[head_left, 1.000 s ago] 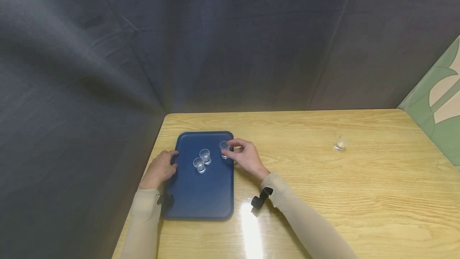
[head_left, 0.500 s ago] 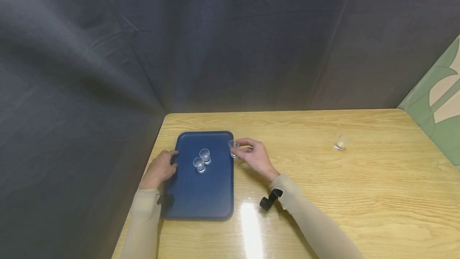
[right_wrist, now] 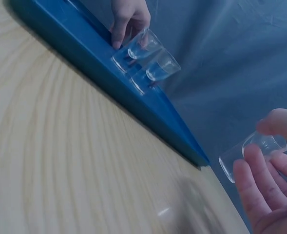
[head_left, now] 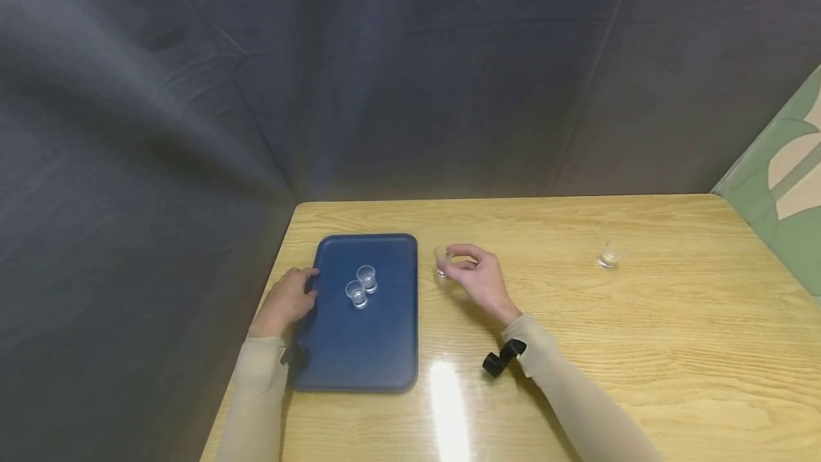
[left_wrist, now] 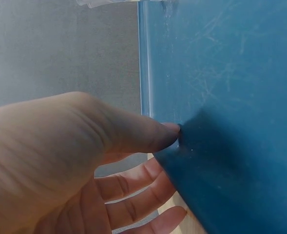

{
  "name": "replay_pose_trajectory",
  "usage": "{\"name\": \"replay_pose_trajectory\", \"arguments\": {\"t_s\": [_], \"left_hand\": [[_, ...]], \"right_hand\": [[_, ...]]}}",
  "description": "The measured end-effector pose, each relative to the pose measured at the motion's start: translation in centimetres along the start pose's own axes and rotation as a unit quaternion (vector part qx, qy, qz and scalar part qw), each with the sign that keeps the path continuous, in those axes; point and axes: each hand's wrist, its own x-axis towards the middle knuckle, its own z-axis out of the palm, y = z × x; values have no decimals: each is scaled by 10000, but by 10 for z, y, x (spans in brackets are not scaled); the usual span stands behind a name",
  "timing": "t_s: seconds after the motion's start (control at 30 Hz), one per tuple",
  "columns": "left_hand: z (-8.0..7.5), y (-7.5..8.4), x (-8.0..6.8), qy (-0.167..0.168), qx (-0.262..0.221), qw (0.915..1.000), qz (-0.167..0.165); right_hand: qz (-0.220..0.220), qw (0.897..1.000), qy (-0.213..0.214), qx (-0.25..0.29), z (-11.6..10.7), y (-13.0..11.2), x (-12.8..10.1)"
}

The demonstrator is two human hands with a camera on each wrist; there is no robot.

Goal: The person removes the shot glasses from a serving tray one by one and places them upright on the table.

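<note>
My right hand [head_left: 479, 275] pinches a small clear shot glass [head_left: 440, 259] between thumb and fingers, just right of the blue tray [head_left: 359, 369]. In the right wrist view this shot glass [right_wrist: 228, 163] is held above the wooden table. At the tray's left edge, my left hand [head_left: 286, 301] grips the rim. The left wrist view has its thumb [left_wrist: 158, 136] over the rim and the other fingers [left_wrist: 138, 197] along the outside and below. Two more shot glasses [head_left: 367, 278] stand upright side by side on the tray.
Another clear shot glass [head_left: 607, 256] stands on the wooden table [head_left: 641, 348] far to the right. Dark grey cloth [head_left: 449, 77] hangs behind the table and along its left side. A green and beige patterned cloth [head_left: 789, 184] borders the right.
My right hand has moved right with the shot glass, from over the tray, across its right rim, to beside it. My left hand has stayed on the tray's edge.
</note>
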Motion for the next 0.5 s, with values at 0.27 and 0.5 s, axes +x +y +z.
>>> {"name": "replay_pose_trajectory", "arguments": {"t_s": [0.27, 0.5], "left_hand": [[0, -1, 0, 21, -18, 10000, 62], [0, 0, 0, 32, -12, 10000, 55]], "right_hand": [[-14, 9999, 96, -47, -23, 7, -2], [-57, 9997, 255, -22, -44, 12, -6]]}}
